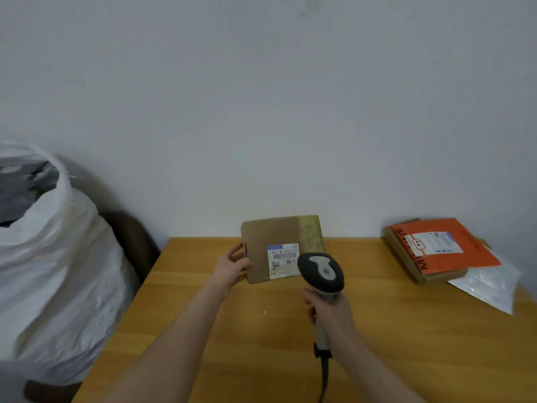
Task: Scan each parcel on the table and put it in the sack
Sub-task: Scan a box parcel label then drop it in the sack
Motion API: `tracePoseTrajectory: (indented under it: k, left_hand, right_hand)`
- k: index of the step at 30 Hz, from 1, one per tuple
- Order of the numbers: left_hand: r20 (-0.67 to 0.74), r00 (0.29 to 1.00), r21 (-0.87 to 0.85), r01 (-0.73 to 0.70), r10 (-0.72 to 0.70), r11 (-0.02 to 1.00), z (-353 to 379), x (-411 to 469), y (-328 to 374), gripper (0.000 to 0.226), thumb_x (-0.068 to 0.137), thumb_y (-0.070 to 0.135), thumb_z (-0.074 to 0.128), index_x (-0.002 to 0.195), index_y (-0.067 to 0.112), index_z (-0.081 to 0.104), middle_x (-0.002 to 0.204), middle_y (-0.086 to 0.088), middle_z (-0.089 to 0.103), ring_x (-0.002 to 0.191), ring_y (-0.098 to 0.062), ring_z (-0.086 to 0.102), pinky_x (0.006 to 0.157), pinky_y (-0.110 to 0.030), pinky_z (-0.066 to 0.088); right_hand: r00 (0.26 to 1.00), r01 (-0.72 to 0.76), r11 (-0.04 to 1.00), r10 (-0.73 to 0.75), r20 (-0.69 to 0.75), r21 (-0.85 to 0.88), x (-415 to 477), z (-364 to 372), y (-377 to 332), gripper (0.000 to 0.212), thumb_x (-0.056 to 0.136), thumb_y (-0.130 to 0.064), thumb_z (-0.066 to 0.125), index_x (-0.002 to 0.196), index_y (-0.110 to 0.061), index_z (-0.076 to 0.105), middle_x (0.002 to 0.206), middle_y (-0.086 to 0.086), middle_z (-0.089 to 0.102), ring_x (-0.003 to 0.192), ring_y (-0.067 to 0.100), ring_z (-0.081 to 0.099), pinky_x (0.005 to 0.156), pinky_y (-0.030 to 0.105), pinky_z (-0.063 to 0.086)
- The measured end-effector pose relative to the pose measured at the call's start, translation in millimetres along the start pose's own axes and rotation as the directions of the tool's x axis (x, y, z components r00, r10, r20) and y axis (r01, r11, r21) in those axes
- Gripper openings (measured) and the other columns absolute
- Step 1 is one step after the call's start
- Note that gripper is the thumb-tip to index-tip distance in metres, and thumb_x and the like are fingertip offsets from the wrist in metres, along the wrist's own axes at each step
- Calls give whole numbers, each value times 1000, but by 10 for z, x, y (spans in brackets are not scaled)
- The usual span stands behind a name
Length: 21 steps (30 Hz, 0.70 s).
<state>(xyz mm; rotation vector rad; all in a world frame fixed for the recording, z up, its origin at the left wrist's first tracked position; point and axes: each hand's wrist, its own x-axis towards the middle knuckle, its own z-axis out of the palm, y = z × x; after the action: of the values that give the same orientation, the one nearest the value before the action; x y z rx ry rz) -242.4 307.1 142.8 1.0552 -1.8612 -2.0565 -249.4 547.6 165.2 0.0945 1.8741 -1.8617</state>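
Note:
My left hand (232, 264) grips the left edge of a brown cardboard parcel (270, 234) and holds it tilted up above the wooden table (203, 330), its white barcode label (283, 258) facing me. My right hand (329, 308) grips the handle of a grey and black barcode scanner (321, 270). The scanner's head sits just in front of the label's right side. A large white sack (58, 257) stands to the left of the table, open at the top with dark parcels inside.
An orange mailer (453, 245) with a white label lies on a flat brown box (406, 257) at the table's far right, over a clear plastic bag (488, 286). The scanner cable (324, 379) runs down toward me. A dark chair back (130, 237) stands between sack and table.

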Motion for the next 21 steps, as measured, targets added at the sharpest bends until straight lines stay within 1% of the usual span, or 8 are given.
tracePoseTrajectory:
  k: [2,4,7,9,10,12,16,21]
  left_hand:
    - [-42,999,7,-14,15,1000,-166,-77,114,66,81,0,66,140,22,45,120,0,65,103,-21,64,91,-41,53]
    - [-90,995,3,-39,39,999,-364,-173,265,64,81,3,67,138,23,45,115,2,67,96,-17,66,79,-34,55]
    - [-156,985,-22,-76,72,997,-724,-334,517,60,81,8,67,136,23,48,107,2,69,90,-16,68,62,-25,53]
    - [-194,976,-23,-103,97,994,-979,-434,685,57,82,11,66,134,25,50,106,1,69,89,-15,67,60,-25,51]
    - [-213,970,-18,-120,113,993,-1113,-484,762,55,82,13,66,134,25,51,105,0,69,87,-14,67,60,-25,51]
    - [-250,956,-13,-160,151,987,-1406,-577,914,54,82,15,65,133,25,52,106,-1,68,85,-13,67,59,-24,52]
    - [-331,915,4,-245,233,970,-2147,-749,1221,52,85,17,64,135,21,50,113,-5,65,88,-15,66,58,-23,54]
    - [-362,883,16,-315,299,949,-3337,-955,1552,52,86,23,68,134,29,50,108,-4,68,96,-23,67,79,-32,56]
  right_hand:
    - [999,33,999,-33,-9,21,125,87,-138,19,84,-9,72,98,-14,60,89,3,64,77,15,59,65,30,53]
    - [996,87,995,-86,-11,41,229,232,-322,24,82,-9,74,97,-21,59,99,1,64,90,16,59,82,38,53]
    - [989,133,991,-135,59,30,318,543,-593,29,80,-11,75,103,-19,60,104,0,62,104,18,53,93,36,42]
    - [983,136,991,-137,125,18,319,810,-758,42,80,-14,76,118,-12,58,109,2,61,108,20,53,101,39,42]
    - [978,143,990,-143,153,13,306,955,-829,43,80,-15,76,118,-11,58,111,4,62,110,24,55,103,44,43]
    - [965,176,984,-173,199,0,263,1272,-949,34,80,-15,76,109,-13,58,107,5,65,107,28,60,100,50,47]
    - [934,225,970,-241,263,90,141,2047,-1143,22,81,-10,74,96,-15,59,98,5,67,96,24,65,88,41,55]
    - [888,284,945,-323,326,163,-167,3307,-1348,20,81,-8,74,87,-21,60,92,2,69,95,22,66,88,41,55]
